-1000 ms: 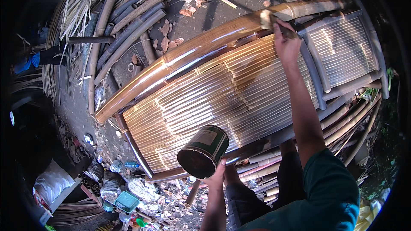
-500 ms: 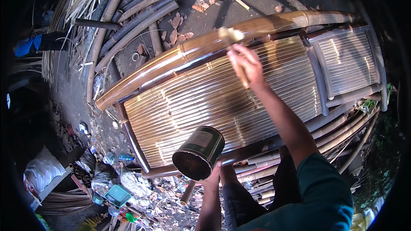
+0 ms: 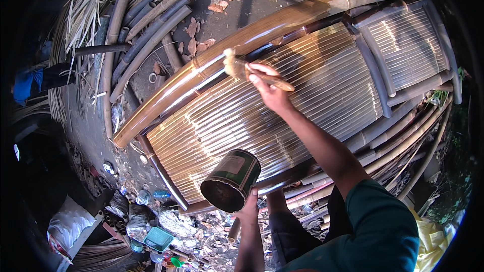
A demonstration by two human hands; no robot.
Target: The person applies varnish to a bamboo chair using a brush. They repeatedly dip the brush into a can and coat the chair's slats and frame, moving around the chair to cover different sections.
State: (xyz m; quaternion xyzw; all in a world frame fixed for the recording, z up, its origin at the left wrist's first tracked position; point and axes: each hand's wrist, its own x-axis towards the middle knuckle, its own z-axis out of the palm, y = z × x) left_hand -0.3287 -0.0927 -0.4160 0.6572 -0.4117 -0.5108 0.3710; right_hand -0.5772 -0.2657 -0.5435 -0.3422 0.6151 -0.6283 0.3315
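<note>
A long bamboo bench or bed frame lies before me, its slatted bamboo panel (image 3: 227, 116) edged at the far side by a thick, glossy bamboo pole (image 3: 272, 27). My right hand (image 3: 269, 86) is closed round the handle of a paintbrush (image 3: 242, 67). The pale bristles are at the near side of the thick pole; whether they touch it I cannot tell. Low over the panel's near edge, my left hand (image 3: 248, 206) holds up a dark green can (image 3: 232, 179), tilted so its dark round end shows. Most of the left fingers are hidden behind the can.
Bamboo poles (image 3: 151, 35) and a heap of dry strips (image 3: 96, 5) lie at the far left. Fallen leaves dot the ground. Litter, a green plastic basket (image 3: 159, 239) and a white sack (image 3: 70, 221) lie at the near left. More poles (image 3: 403, 146) stretch along the near right side.
My right hand has swept the brush leftward along the thick pole, and the brush has turned so its bristles point left. The can stays nearly in place in my left hand.
</note>
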